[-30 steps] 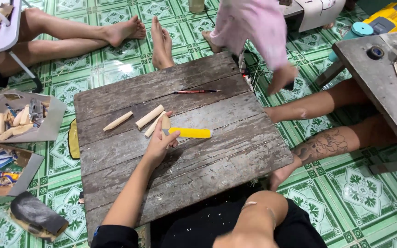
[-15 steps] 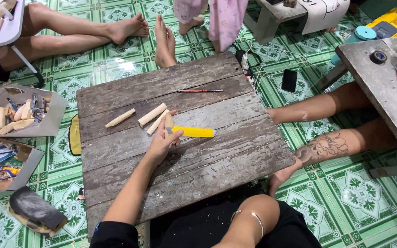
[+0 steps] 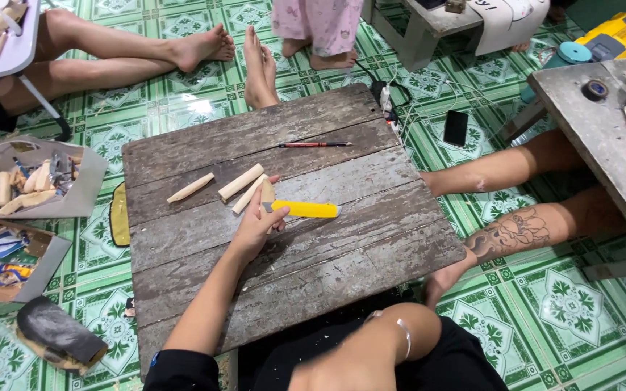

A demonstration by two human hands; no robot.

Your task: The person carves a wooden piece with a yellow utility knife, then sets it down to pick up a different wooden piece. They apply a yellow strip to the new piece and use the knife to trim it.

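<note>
My left hand (image 3: 257, 221) rests on the worn wooden table (image 3: 342, 261). Its thumb and fingers lie around a short tapered wooden piece (image 3: 266, 191). The fingertips touch the near end of a yellow utility knife (image 3: 307, 209) that lies flat to the right. Two pale wooden sticks (image 3: 242, 185) lie just left of the thumb, and a pointed stick (image 3: 190, 188) sits further left. A red pencil (image 3: 314, 144) lies toward the far edge. My right forearm with a thin bracelet (image 3: 403, 337) is folded near my lap, and its hand is hidden.
Other people's bare legs and feet (image 3: 259, 65) surround the table, one a tattooed leg (image 3: 516, 232) on the right. A bag of wooden pieces (image 3: 27, 185) and a cardboard tray (image 3: 5, 253) sit on the left floor. A phone (image 3: 456, 127), a grey bench (image 3: 603, 137) and a power strip (image 3: 387, 108) stand to the right.
The child in pink has stepped back from the table's far right corner to the far side. My left hand stays by the sticks and knife.
</note>
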